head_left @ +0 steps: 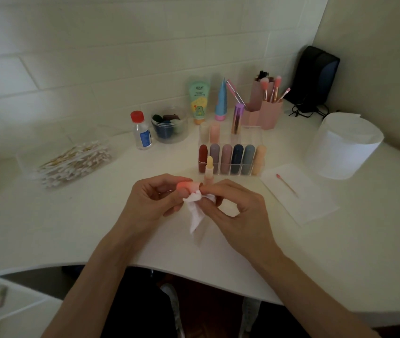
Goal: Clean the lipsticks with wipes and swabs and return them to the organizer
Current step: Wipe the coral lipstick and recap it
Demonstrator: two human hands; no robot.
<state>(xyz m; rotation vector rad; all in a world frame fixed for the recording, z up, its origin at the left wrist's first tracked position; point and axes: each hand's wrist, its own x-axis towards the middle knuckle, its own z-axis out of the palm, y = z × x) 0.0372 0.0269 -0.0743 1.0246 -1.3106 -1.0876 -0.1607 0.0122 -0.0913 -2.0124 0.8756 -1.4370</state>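
Lipstick cap (pixel 188 185), coral pink, is held sideways just above the near part of the table (pixel 72 228), between both hands. The left hand (pixel 155 198) grips one end with curled fingers and thumb. The right hand (pixel 233 206) pinches a crumpled white wipe (pixel 196 213) against the other end, the wipe's tail hanging down. The cap looks light, stiff and smooth, so probably slippery once damp; it is best held round the barrel. Just beyond, the uncapped lipstick (pixel 209 167) stands upright, its soft tip easily dented. Farther back, the clear organizer (pixel 252 136) holds a front row of six lipsticks, with swabs (pixel 74 162) to the left and a roll of wipes (pixel 343 145) to the right.
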